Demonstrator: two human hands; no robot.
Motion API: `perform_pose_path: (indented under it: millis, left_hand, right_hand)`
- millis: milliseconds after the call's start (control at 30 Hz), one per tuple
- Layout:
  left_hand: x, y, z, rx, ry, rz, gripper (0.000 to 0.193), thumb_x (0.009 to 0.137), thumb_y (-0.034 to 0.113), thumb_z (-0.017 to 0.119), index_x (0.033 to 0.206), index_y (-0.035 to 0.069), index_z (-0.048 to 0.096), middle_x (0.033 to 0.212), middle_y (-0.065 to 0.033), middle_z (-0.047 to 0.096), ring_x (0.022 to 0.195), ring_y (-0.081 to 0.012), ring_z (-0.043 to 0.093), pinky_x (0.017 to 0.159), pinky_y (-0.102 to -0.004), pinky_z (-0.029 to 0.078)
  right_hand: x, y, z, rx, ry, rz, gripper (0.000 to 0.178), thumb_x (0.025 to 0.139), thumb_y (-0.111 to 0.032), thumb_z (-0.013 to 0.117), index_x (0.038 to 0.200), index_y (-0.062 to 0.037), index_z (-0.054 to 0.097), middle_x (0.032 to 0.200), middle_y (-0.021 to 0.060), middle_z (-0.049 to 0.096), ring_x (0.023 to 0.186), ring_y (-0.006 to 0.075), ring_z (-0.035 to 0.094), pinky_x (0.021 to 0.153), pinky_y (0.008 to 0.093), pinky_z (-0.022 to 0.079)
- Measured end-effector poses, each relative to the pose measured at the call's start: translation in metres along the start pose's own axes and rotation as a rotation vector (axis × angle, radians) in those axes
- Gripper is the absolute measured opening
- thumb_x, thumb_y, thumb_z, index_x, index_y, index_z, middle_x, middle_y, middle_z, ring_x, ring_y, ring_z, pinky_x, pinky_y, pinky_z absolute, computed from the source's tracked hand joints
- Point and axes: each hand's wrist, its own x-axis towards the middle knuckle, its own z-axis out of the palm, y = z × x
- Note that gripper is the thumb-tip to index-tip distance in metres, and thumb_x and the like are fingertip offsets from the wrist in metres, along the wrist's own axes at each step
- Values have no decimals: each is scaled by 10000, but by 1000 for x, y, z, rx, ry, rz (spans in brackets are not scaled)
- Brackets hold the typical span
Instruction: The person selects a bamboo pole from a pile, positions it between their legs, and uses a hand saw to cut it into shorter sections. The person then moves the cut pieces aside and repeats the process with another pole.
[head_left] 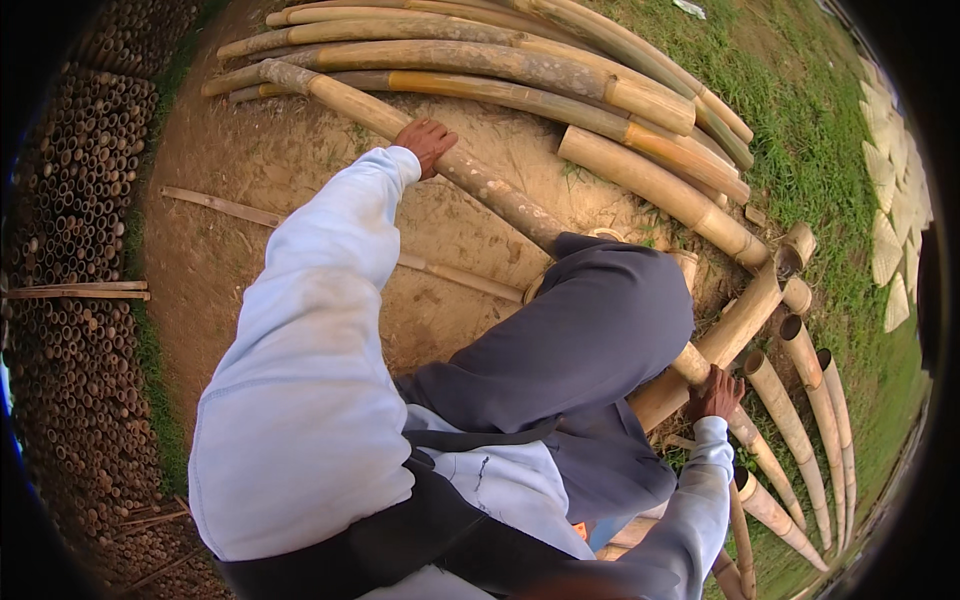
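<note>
A long mottled bamboo pole [505, 195] slants from the far left toward the lower right. My left hand [427, 146] is wrapped over its far part, fingers curled down around the stem. My bent leg in dark grey trousers [580, 320] lies across the pole and hides its middle. Past the knee, what looks like the same pole comes out again, and my right hand [716, 394] is closed on it there. Just beside that hand, a thick bamboo log [735, 325] lies crosswise beneath the pole.
Several thick bamboo poles [510, 60] lie together on the ground ahead. More poles [795, 440] fan out on the grass at right. A thin bamboo stick [225, 206] rests on the dirt. Stacked bamboo ends [80, 390] line the left side. Pale flat pieces [885, 190] lie far right.
</note>
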Motion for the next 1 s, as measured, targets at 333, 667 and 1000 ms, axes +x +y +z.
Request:
perform_pose_path:
  millis: [333, 667, 1000]
  left_hand:
    - [-24, -63, -31, -83, 299, -527, 750, 843, 98, 668, 1537, 178, 394, 1527, -84, 475, 1430, -286, 416, 1200, -474, 294]
    - [-16, 62, -72, -346, 389, -24, 924, 774, 357, 844, 1542, 169, 365, 1558, -117, 419, 1448, -321, 398, 1203, -505, 290]
    - [33, 108, -48, -319, 321, 92, 893, 689, 462, 895, 1439, 177, 503, 1448, -77, 523, 1413, -284, 440, 1187, -508, 302]
  right_hand:
    - [130, -131, -15, -32, 610, -490, 413, 827, -224, 643, 1228, -138, 606, 1024, 43, 589, 1028, 211, 600, 1225, 561, 209]
    - [202, -285, -57, 135, 524, -511, 344, 846, -413, 678, 1082, -179, 591, 958, -11, 581, 1027, 179, 596, 1201, 645, 150]
    - [182, -274, -55, 193, 387, -400, 565, 935, -356, 609, 1476, -236, 497, 1152, 15, 618, 1202, 200, 561, 1194, 671, 137]
